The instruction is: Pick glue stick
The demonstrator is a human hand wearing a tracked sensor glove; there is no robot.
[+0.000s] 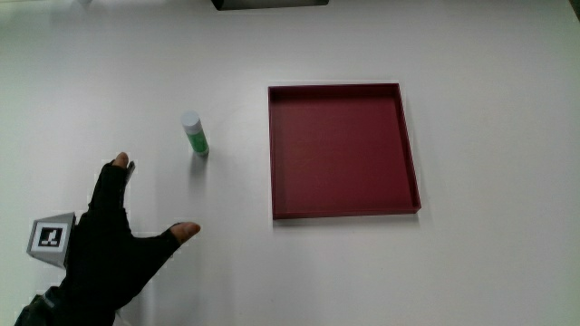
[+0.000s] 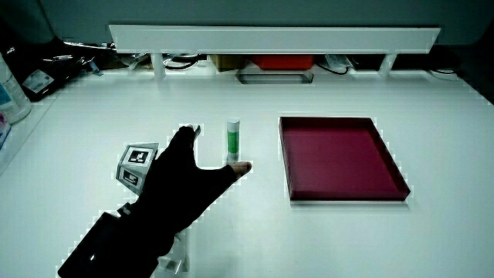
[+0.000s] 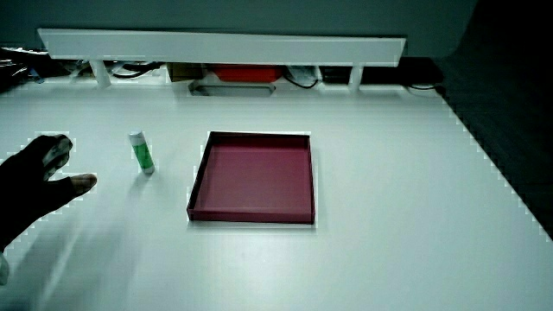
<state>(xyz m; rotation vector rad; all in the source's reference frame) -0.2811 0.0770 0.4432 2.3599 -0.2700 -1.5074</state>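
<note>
Main view, glue stick (image 1: 194, 134): upright on white table (image 1: 471, 272), beside red tray (image 1: 343, 150), apart from it.
Hand (image 1: 113, 249): nearer the person than the stick, not touching; fingers spread, thumb (image 1: 181, 233) out, holding nothing.
Marker cube (image 1: 51, 238): on glove's back.

Open hand (image 1: 113, 249) near upright glue stick (image 1: 194, 134)

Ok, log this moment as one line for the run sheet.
stage: reaching | hand: open, empty, near glue stick | glue stick: upright on table, beside tray, untouched | red tray: empty
</note>
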